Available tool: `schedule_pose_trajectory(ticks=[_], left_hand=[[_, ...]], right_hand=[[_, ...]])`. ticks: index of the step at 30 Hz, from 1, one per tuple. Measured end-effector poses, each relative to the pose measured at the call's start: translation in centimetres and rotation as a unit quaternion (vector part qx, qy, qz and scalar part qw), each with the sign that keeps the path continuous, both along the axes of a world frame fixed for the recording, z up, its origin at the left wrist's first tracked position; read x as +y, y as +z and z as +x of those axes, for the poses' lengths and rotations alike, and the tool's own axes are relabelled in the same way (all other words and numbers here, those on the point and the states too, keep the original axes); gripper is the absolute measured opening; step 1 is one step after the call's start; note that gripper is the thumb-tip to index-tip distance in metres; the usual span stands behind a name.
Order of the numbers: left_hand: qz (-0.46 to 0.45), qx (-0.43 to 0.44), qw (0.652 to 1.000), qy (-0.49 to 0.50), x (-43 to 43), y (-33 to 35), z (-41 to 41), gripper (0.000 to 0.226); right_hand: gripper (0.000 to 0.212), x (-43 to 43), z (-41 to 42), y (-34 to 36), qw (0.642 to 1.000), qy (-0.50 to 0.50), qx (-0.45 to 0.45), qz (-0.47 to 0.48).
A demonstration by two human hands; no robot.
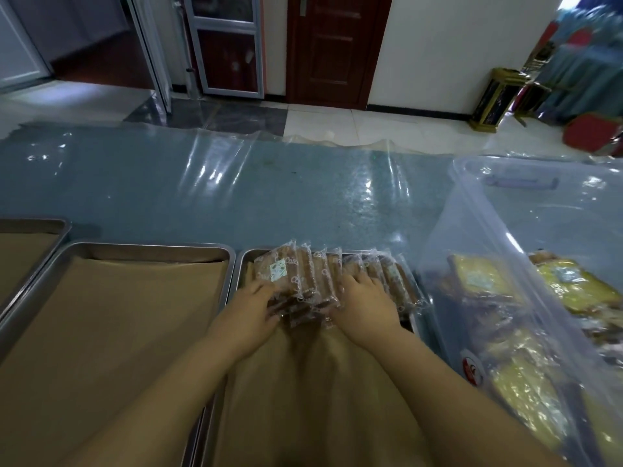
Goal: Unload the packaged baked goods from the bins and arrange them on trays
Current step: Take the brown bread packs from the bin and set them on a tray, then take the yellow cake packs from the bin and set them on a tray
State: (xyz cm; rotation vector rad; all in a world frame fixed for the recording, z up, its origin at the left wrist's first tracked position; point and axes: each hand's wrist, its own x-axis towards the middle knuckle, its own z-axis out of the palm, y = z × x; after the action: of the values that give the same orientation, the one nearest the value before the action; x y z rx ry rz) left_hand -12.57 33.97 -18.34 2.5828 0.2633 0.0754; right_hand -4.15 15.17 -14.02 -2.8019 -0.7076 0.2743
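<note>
A row of clear-wrapped brown packs [303, 278] stands on edge at the far end of a paper-lined tray [241, 264]. The left hand [251, 308] grips the row's left end and the right hand [365, 303] lies on its right part, fingers [354, 281] straight. To the left sit a second tray [145, 247] and the corner of a third tray [40, 220], and just right a clear bin [499, 230] holds yellow cakes [573, 288], all on the blue film-covered counter [236, 190].

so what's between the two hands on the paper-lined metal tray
In the head view, a row of clear-wrapped brown cake packets stands between the left hand and right hand, both touching it.
</note>
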Motion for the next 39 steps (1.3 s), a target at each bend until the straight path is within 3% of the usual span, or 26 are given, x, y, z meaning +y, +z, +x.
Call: schedule_pose_trajectory(ticks=[8,17,24,30,35,39], left_hand=[[-0.03,-0.082,0.995,-0.037,-3.3,5.8,-5.4,0.021],[-0.032,-0.194,0.969,-0.152,-11.0,16.0,-8.3,0.01],[-0.003,-0.201,0.948,-0.247,-19.4,22.1,-7.0,0.014],[0.049,-0.153,0.946,-0.281,-27.6,23.7,-2.3,0.031],[0.147,-0.055,0.95,-0.271,-33.7,22.2,2.4,0.032],[0.209,0.048,0.938,-0.272,-36.1,19.9,5.7,0.029]], right_hand=[[0.044,-6.0,-5.8,7.5,0.998,0.036,-0.034,0.028],[0.038,-15.4,-11.1,16.2,0.987,0.042,-0.091,0.128],[0.03,-24.5,-9.1,19.1,0.979,-0.016,-0.112,0.172],[0.034,-32.9,-3.4,18.5,0.993,0.004,-0.079,0.091],[0.041,-37.2,1.9,17.1,0.993,0.079,-0.039,-0.077],[0.049,-38.2,5.0,15.2,0.969,0.142,0.008,-0.202]])
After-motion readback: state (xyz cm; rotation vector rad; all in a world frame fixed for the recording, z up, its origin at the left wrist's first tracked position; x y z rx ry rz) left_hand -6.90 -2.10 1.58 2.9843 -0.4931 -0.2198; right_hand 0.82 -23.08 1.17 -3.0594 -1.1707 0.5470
